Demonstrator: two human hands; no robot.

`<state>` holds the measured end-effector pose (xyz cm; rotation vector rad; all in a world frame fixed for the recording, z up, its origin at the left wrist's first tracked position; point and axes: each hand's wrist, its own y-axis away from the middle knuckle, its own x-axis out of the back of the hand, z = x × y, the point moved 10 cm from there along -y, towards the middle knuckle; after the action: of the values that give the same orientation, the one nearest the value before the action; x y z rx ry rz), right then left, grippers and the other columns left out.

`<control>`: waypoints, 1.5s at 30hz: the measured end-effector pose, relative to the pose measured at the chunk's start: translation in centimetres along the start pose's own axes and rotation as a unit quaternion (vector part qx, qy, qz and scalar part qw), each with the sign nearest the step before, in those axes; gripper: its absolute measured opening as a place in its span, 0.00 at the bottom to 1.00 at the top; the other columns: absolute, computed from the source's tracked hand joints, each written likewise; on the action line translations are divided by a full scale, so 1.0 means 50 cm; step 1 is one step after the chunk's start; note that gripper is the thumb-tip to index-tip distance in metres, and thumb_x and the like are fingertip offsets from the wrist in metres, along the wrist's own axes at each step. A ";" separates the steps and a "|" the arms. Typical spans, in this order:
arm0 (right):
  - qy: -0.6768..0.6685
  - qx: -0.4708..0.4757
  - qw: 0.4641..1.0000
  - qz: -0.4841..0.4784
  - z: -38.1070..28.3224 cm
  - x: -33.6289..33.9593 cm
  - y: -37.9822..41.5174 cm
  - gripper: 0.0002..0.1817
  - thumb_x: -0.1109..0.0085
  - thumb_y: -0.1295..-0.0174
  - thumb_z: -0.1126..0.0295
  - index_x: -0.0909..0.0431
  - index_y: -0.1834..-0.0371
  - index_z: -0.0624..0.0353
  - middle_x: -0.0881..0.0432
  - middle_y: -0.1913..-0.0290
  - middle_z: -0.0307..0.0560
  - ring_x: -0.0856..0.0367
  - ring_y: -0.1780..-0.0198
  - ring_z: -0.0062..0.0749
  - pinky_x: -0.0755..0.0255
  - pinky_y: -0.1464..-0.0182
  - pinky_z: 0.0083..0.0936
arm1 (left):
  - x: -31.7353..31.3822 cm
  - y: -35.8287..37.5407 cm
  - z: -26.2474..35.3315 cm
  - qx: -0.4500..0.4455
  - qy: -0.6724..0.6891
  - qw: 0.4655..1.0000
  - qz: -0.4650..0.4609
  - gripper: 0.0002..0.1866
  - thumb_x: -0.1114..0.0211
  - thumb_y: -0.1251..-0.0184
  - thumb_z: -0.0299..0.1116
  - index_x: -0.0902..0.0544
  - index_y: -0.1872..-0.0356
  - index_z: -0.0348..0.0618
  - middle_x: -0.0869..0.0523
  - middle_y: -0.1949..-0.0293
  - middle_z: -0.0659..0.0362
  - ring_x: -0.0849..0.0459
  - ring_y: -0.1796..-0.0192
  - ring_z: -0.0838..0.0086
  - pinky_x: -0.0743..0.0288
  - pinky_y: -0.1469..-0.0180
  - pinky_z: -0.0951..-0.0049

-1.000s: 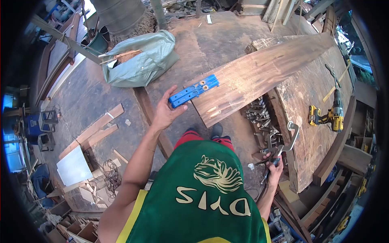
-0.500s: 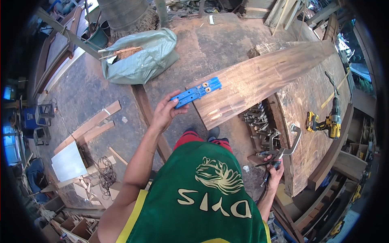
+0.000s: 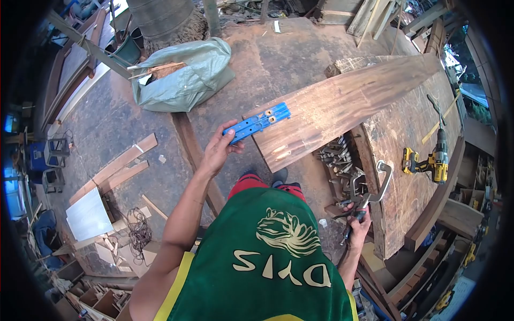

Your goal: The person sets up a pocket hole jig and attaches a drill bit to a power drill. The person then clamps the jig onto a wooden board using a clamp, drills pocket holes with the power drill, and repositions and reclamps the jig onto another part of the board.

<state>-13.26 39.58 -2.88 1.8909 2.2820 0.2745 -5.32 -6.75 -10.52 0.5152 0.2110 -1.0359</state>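
Note:
My left hand (image 3: 221, 147) grips one end of a blue jig (image 3: 257, 124), thumb on top. The jig's far end lies over the near left corner of a wide wooden board (image 3: 342, 104), where sawdust is scattered. Low on the right, my right hand (image 3: 358, 222) is closed around the handle of a metal clamp (image 3: 383, 182). The clamp's curved jaws point up and away, beside the edge of a worn wooden workbench (image 3: 399, 155). Some fingers of my right hand are hidden by the handle.
A yellow and black drill (image 3: 438, 158) lies on the bench. Metal tools (image 3: 338, 158) fill a recess under the board. A pale green sack (image 3: 184, 80) stands at the upper left. Wood strips (image 3: 115, 168) and a metallic sheet (image 3: 89, 215) lie at the left.
The clamp and my right hand have shifted slightly up and left. My left hand keeps its hold on the jig at the board's corner.

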 end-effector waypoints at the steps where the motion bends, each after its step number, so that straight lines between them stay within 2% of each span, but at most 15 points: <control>1: -0.005 -0.006 1.000 0.000 0.001 -0.003 0.001 0.37 0.41 0.51 0.78 0.34 0.32 0.65 0.22 0.54 0.46 0.21 0.53 0.30 0.25 0.50 0.24 | -0.002 0.000 0.001 0.000 0.000 1.000 -0.001 0.25 0.48 0.19 0.41 0.35 0.30 0.37 0.19 0.52 0.54 0.16 0.59 0.72 0.19 0.57 0.70; 6: -0.011 -0.006 1.000 -0.012 0.006 -0.017 0.004 0.36 0.42 0.51 0.81 0.33 0.32 0.64 0.22 0.54 0.45 0.20 0.54 0.31 0.24 0.50 0.26 | -0.003 -0.003 0.005 0.009 -0.022 1.000 0.012 0.26 0.43 0.22 0.36 0.35 0.30 0.36 0.19 0.51 0.54 0.16 0.58 0.72 0.19 0.58 0.72; 10: -0.026 -0.012 0.999 -0.018 0.005 -0.029 0.008 0.36 0.43 0.52 0.83 0.32 0.33 0.65 0.21 0.55 0.46 0.20 0.53 0.31 0.24 0.48 0.27 | -0.012 -0.005 0.014 0.007 -0.028 0.999 0.022 0.26 0.42 0.22 0.37 0.35 0.31 0.34 0.19 0.50 0.52 0.15 0.56 0.71 0.17 0.57 0.72; 13: -0.027 -0.016 0.999 -0.020 0.002 -0.032 0.008 0.35 0.43 0.53 0.83 0.32 0.34 0.66 0.21 0.55 0.46 0.19 0.53 0.32 0.24 0.48 0.28 | -0.015 -0.010 0.015 0.010 0.012 0.999 0.032 0.25 0.41 0.24 0.34 0.34 0.32 0.34 0.18 0.49 0.50 0.13 0.55 0.67 0.15 0.56 0.70; 19: -0.024 -0.015 0.999 -0.023 0.002 -0.029 0.004 0.34 0.44 0.52 0.83 0.31 0.35 0.66 0.21 0.55 0.46 0.19 0.53 0.32 0.23 0.47 0.28 | -0.013 -0.008 0.013 0.029 0.056 0.997 0.044 0.22 0.41 0.25 0.30 0.32 0.35 0.32 0.17 0.53 0.50 0.12 0.59 0.66 0.14 0.58 0.70; 21: -0.026 -0.011 0.999 -0.023 0.001 -0.027 0.001 0.34 0.44 0.52 0.83 0.31 0.35 0.66 0.21 0.55 0.46 0.19 0.53 0.32 0.23 0.47 0.29 | -0.008 -0.009 0.009 0.028 0.063 0.997 0.040 0.21 0.39 0.26 0.30 0.30 0.37 0.32 0.16 0.53 0.50 0.12 0.61 0.67 0.14 0.63 0.71; 30: -0.017 -0.022 1.000 -0.013 -0.004 -0.013 -0.022 0.36 0.44 0.51 0.83 0.33 0.33 0.65 0.21 0.55 0.46 0.19 0.53 0.31 0.22 0.46 0.31 | -0.011 -0.005 0.025 0.031 0.011 0.995 0.089 0.22 0.34 0.29 0.30 0.28 0.40 0.28 0.15 0.58 0.51 0.12 0.65 0.70 0.15 0.67 0.75; 33: -0.012 -0.022 1.000 -0.014 -0.004 -0.012 -0.031 0.35 0.43 0.51 0.83 0.32 0.34 0.65 0.21 0.55 0.46 0.19 0.53 0.31 0.22 0.46 0.31 | -0.015 -0.005 0.028 0.035 -0.005 0.994 0.105 0.22 0.33 0.30 0.31 0.27 0.41 0.29 0.15 0.60 0.51 0.12 0.66 0.71 0.15 0.68 0.75; 37: -0.010 -0.013 1.000 -0.027 -0.015 -0.014 -0.042 0.29 0.42 0.51 0.82 0.29 0.40 0.66 0.21 0.54 0.45 0.19 0.53 0.30 0.22 0.48 0.29 | -0.008 -0.007 0.024 0.036 -0.029 0.992 0.120 0.21 0.33 0.30 0.31 0.26 0.42 0.29 0.14 0.60 0.52 0.12 0.67 0.72 0.15 0.69 0.75; 41: 0.005 -0.008 1.000 -0.016 -0.033 0.003 -0.059 0.24 0.42 0.51 0.82 0.27 0.45 0.66 0.20 0.54 0.45 0.19 0.54 0.29 0.23 0.50 0.26 | -0.010 -0.006 0.016 0.046 0.039 0.992 0.113 0.18 0.34 0.29 0.30 0.25 0.44 0.30 0.14 0.61 0.52 0.12 0.67 0.72 0.15 0.70 0.75; 45: 0.055 0.006 0.998 0.005 -0.047 0.053 -0.082 0.26 0.44 0.50 0.84 0.27 0.43 0.65 0.21 0.53 0.44 0.20 0.54 0.26 0.24 0.53 0.22 | -0.011 -0.001 0.014 0.056 0.061 0.990 0.115 0.17 0.34 0.29 0.31 0.25 0.46 0.31 0.15 0.62 0.54 0.13 0.68 0.73 0.18 0.72 0.77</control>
<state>-18.24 41.35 -1.64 1.9400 2.3495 0.3763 -5.70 -6.69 -9.71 0.6903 0.1978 -0.7952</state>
